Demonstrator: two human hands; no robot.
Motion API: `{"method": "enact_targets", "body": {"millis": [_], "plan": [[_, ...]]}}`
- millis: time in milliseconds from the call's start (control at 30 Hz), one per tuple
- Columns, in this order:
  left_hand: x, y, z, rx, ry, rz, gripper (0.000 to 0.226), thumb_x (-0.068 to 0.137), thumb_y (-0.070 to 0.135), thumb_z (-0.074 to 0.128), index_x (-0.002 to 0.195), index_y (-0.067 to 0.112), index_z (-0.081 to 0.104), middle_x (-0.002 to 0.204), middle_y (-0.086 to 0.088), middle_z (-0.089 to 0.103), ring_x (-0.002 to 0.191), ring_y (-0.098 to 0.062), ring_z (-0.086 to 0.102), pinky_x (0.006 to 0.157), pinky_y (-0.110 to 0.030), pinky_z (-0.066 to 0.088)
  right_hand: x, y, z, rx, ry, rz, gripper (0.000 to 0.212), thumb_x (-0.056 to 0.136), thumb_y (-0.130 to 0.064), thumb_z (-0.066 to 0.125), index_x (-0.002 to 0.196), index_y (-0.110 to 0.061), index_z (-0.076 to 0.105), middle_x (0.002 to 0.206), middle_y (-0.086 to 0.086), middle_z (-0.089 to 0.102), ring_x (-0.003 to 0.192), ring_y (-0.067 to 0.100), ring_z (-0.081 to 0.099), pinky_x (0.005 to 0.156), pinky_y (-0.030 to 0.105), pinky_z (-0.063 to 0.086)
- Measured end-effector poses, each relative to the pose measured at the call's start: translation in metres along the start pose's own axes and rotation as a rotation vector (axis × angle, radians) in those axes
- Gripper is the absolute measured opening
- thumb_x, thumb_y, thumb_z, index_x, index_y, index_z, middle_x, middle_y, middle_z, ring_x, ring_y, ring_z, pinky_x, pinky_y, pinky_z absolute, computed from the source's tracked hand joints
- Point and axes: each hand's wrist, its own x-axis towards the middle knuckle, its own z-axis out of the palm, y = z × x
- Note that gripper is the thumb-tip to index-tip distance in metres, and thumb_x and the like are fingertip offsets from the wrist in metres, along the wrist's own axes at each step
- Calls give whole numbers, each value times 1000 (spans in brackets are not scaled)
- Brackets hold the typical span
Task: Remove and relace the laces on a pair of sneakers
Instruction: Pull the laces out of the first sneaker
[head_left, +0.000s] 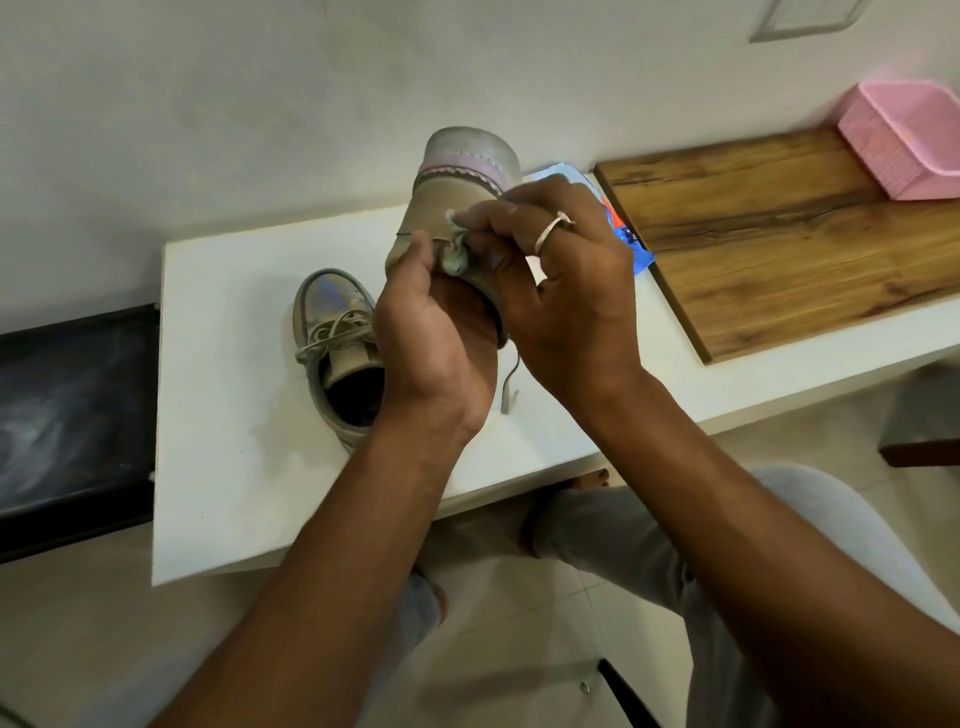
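Fingers (485, 221) gripping raised sneaker (452, 205), packet (635, 247) print blurred

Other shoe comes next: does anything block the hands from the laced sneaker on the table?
Nothing visible blocks the laced grey sneaker on the white table; left hand and right hand both hold the raised beige sneaker.

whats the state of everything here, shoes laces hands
raised tan suede sneaker: off the table, toe away, held in both hands
pale lace: one end dangling loose
second tan sneaker: on white table, laced
left hand: grips raised sneaker
right hand: pinches its upper
pink plastic basket: upright on wooden board
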Motion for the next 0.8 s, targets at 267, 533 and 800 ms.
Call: {"method": "enact_targets", "body": {"millis": [267, 533, 800], "plan": [[3, 5, 2, -136, 30, 65, 49, 104, 27, 25, 138, -4, 44, 130, -24, 58, 122, -34, 56, 107, -44, 42, -11, 27, -3, -108, -37, 101, 14, 91, -11, 66, 100, -12, 77, 94, 5, 69, 90, 23, 62, 78, 38, 52], [3, 1, 0, -128, -20, 27, 53, 103, 31, 23, 135, -6, 44, 132, -27, 55, 123, -34, 53, 113, -46, 35, -7, 18, 6, -14, -1, 74, 16, 90, -8, 66, 100, -9, 77, 94, 5, 70, 91, 22, 64, 79, 37, 53], [5, -2, -3, -109, -53, 24, 54, 104, 32, 21, 136, -3, 45, 130, -24, 56, 124, -33, 53, 113, -45, 35, -1, 9, 5, 66, -34, 152, 17, 88, -5, 67, 99, -13, 77, 93, 0, 69, 90, 15, 63, 80, 32, 53]]}}
